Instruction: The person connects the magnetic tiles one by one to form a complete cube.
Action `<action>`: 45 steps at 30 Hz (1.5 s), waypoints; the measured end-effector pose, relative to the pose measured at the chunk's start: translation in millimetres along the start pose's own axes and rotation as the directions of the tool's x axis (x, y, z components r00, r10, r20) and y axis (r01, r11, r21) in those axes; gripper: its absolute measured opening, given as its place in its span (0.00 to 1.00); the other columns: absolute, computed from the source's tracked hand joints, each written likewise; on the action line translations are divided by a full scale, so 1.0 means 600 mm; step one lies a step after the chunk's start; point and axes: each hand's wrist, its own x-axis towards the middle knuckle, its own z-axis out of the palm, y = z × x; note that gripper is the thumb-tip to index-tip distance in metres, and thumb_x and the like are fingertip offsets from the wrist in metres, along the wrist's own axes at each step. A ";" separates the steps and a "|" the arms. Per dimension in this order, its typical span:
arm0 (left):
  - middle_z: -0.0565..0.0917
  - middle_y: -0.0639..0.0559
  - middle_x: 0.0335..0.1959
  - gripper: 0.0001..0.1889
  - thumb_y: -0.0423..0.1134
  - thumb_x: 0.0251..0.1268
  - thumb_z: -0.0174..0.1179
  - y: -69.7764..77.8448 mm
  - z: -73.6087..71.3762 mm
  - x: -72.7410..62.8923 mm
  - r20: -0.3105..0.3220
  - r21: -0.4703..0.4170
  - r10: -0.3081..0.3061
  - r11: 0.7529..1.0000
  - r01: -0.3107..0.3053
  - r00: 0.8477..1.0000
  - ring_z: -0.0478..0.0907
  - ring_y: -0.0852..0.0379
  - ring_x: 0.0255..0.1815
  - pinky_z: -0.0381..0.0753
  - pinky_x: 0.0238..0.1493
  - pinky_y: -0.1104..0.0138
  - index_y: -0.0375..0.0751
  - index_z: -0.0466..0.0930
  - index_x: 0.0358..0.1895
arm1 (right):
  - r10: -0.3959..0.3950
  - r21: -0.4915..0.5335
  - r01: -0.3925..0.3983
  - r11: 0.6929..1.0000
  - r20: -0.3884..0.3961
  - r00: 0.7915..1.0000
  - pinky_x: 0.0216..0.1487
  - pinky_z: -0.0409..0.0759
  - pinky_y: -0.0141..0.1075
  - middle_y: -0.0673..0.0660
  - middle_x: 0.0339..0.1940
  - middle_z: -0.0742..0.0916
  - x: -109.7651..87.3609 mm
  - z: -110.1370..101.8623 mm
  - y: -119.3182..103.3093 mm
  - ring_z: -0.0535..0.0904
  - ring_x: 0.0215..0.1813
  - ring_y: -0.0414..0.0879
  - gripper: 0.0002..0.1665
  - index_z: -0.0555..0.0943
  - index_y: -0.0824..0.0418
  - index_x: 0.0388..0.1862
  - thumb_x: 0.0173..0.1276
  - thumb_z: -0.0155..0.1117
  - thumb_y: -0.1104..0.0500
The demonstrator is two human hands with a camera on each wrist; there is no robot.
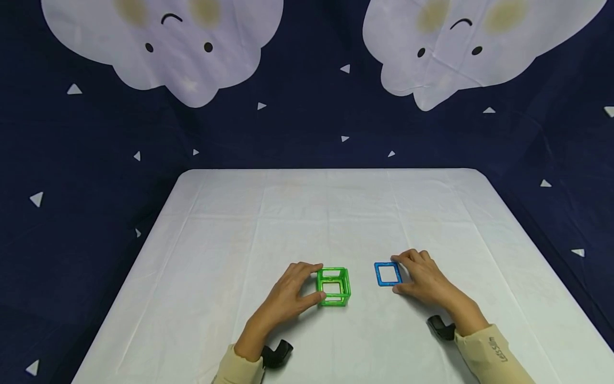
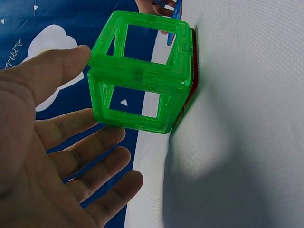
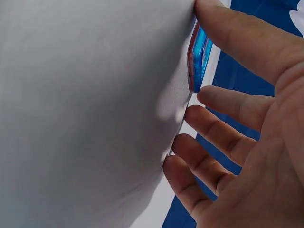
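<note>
An open-framed green magnetic-tile cube (image 1: pixel 333 295) stands on the white table, with a red strip along its base in the left wrist view. My left hand (image 1: pixel 287 294) holds its left side between thumb and index finger; the other fingers (image 2: pixel 107 175) spread away from it. To the right, a blue square magnetic tile (image 1: pixel 378 274) lies flat, apart from the cube. My right hand (image 1: pixel 427 280) grips its right side, thumb at the near corner and index finger at the far one. Seen edge-on in the right wrist view, the blue tile (image 3: pixel 198 66) shows a reddish layer underneath.
A white cloth with creases covers the table (image 1: pixel 326 213), whose far edge meets a dark blue backdrop (image 1: pixel 307 128) printed with clouds and small triangles. Black wrist mounts (image 1: pixel 277 354) sit by both sleeves, close over the cloth.
</note>
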 end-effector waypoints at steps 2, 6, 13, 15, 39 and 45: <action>0.78 0.53 0.55 0.30 0.47 0.56 0.66 0.001 0.000 0.001 0.000 0.007 0.002 1.000 -0.002 1.000 0.71 0.56 0.58 0.73 0.58 0.56 0.46 0.72 0.63 | -0.003 0.003 0.003 1.000 0.003 1.000 0.48 0.66 0.46 0.58 0.50 0.78 -0.001 -0.001 0.001 0.68 0.50 0.53 0.41 0.76 0.61 0.60 0.47 0.77 0.49; 0.78 0.53 0.55 0.29 0.48 0.56 0.65 0.003 -0.002 0.002 -0.001 0.015 0.011 1.000 -0.011 1.000 0.71 0.55 0.57 0.74 0.56 0.56 0.45 0.72 0.63 | -0.013 0.000 0.013 1.000 0.006 1.000 0.49 0.67 0.47 0.57 0.52 0.78 -0.002 -0.002 0.003 0.68 0.51 0.53 0.40 0.76 0.60 0.60 0.48 0.76 0.49; 0.78 0.53 0.55 0.29 0.48 0.57 0.65 0.003 -0.002 0.000 0.006 0.021 0.006 1.000 -0.006 1.000 0.71 0.56 0.56 0.74 0.55 0.56 0.46 0.72 0.63 | -0.033 -0.004 0.033 0.999 -0.008 0.999 0.49 0.67 0.47 0.57 0.52 0.78 -0.004 0.000 0.006 0.68 0.51 0.52 0.36 0.77 0.58 0.58 0.49 0.75 0.50; 0.78 0.53 0.54 0.29 0.48 0.56 0.65 0.003 -0.001 0.001 0.002 0.015 0.005 1.000 -0.005 1.000 0.71 0.56 0.56 0.74 0.55 0.57 0.46 0.72 0.63 | -0.039 -0.008 0.039 0.999 -0.015 0.999 0.49 0.68 0.47 0.57 0.51 0.79 -0.004 0.000 0.006 0.69 0.50 0.52 0.35 0.78 0.58 0.57 0.49 0.75 0.50; 0.77 0.53 0.56 0.29 0.49 0.58 0.64 0.004 -0.002 0.000 0.022 0.017 -0.010 1.000 0.010 1.000 0.70 0.56 0.59 0.73 0.58 0.56 0.48 0.71 0.64 | -0.059 0.013 0.060 0.998 -0.081 0.995 0.47 0.72 0.44 0.54 0.44 0.82 -0.007 -0.013 -0.007 0.70 0.46 0.46 0.33 0.78 0.63 0.54 0.51 0.74 0.50; 0.77 0.53 0.55 0.29 0.49 0.57 0.65 0.002 -0.001 0.000 0.008 0.023 0.008 1.000 -0.009 1.000 0.71 0.55 0.57 0.74 0.56 0.55 0.47 0.72 0.63 | -0.071 0.038 0.076 0.996 -0.118 0.990 0.48 0.72 0.44 0.52 0.45 0.82 -0.007 -0.023 -0.025 0.70 0.47 0.44 0.31 0.78 0.60 0.54 0.53 0.72 0.47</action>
